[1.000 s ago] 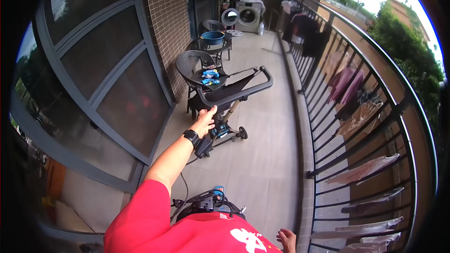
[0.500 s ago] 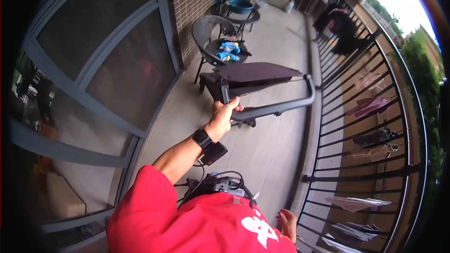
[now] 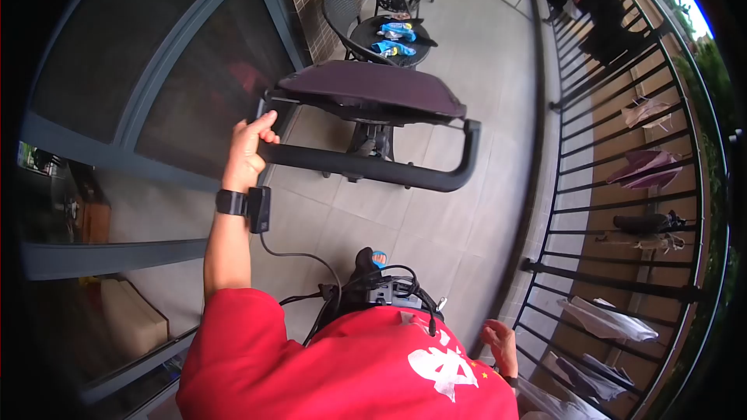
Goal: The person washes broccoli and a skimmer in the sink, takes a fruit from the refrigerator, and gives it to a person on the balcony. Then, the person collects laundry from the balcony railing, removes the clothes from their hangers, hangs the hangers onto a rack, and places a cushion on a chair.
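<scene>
From where I stand on this balcony, the boldest marking is the white print [image 3: 442, 369] on the person's red shirt [image 3: 311, 377], like a brushed character beside small yellow stars; creases keep me from reading it. The blue items [image 3: 394, 48] on the wicker chair [image 3: 342, 12] carry white and yellow patches, too small to make out. The stroller [image 3: 369, 142] stands in front of the person, between the glass door [image 3: 218, 78] and the railing [image 3: 615, 279], its dark purple canopy [image 3: 350, 84] facing up. The left hand [image 3: 253, 140] is wrapped around the left corner of its black handlebar [image 3: 373, 169], thumb lying along the top, and that corner sits near the door's frame. On the other side, a broad strip of grey tiled floor [image 3: 494, 210] runs from the handlebar's rounded right corner to the low curb [image 3: 539, 179] under the railing. Ahead, the canopy's far edge comes close to the chair. The right hand [image 3: 499, 342] hangs low beside the shirt near the railing, fingers loosely bent; I can't tell how far its grip is closed. A cable [image 3: 303, 254] loops from the black box [image 3: 260, 210] at the left wrist toward the waist.
</scene>
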A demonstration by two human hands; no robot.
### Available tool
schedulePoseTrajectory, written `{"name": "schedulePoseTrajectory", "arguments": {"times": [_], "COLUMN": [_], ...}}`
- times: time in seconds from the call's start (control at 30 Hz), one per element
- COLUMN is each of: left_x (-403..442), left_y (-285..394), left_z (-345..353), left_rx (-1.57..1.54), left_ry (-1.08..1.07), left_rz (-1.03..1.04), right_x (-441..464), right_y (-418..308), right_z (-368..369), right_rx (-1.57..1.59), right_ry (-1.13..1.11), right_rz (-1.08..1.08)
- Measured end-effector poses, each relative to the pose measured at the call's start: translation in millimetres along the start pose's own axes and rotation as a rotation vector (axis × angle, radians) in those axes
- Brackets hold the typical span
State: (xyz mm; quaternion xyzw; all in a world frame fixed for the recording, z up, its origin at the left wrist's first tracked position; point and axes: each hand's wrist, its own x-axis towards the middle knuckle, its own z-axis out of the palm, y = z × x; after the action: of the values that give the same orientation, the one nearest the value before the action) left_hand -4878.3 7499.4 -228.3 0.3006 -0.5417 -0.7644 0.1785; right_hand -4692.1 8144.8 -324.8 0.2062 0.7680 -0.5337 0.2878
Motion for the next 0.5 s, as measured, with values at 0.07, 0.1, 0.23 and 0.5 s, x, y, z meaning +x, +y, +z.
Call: {"name": "schedulePoseTrajectory", "arguments": {"times": [0.07, 0.1, 0.23, 0.5], "left_x": [31.3, 44.8, 72.2, 80.0], "left_y": [13.2, 18.7, 33.8, 23.2], "left_z": [-35.7, -52.1, -78.2, -77.7], "left_rx": [0.085, 0.117, 0.214, 0.290], "left_ry": [-0.040, -0.062, -0.056, -0.100], "left_rz": [0.014, -0.024, -0.060, -0.016], "right_x": [5.3, 5.9, -0.6, -10.6], "right_y": [3.6, 6.0, 9.8, 61.0], "right_z": [-3.0, -4.9, -8.0, -16.6], "right_rx": [0.023, 0.037, 0.037, -0.194], "right_ry": [-0.013, -0.029, 0.048, 0.101], "right_rz": [-0.003, 0.006, 0.032, 0.020]}}
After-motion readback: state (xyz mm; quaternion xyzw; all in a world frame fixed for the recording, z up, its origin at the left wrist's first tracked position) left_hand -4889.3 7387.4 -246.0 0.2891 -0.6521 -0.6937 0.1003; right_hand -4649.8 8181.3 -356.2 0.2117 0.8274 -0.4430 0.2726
